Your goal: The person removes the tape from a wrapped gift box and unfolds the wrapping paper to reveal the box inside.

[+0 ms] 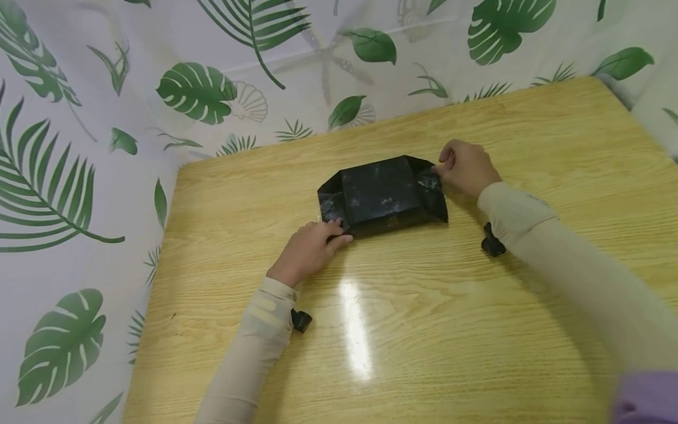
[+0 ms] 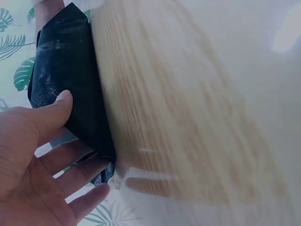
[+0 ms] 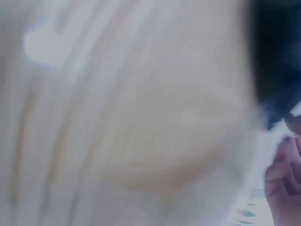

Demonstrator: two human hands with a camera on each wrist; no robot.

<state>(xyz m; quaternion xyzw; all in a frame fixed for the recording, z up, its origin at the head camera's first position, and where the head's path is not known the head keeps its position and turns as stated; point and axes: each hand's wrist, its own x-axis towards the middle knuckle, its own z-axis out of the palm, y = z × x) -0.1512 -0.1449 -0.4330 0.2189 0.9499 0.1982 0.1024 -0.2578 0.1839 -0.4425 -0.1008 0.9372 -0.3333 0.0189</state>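
A black-wrapped rectangular package (image 1: 380, 189) with folded, flared ends lies toward the back of the table. My left hand (image 1: 309, 250) grips its near left corner. In the left wrist view, the thumb of that left hand (image 2: 28, 155) lies on the dark wrapping (image 2: 70, 61), while the other fingers reach round the folded end. At the far right corner, my right hand (image 1: 468, 168) pinches the wrapping of the right end between thumb and fingers. The right wrist view is blurred; a dark edge of the package (image 3: 277, 52) and curled fingers of the right hand (image 3: 287, 188) appear at its right side.
The wooden table (image 1: 424, 306) has a bright reflection near its middle. A white cloth (image 1: 296, 106) with green leaves hangs behind and left of it. A small black device (image 1: 301, 321) sits under the left wrist, another black device (image 1: 492, 241) under the right.
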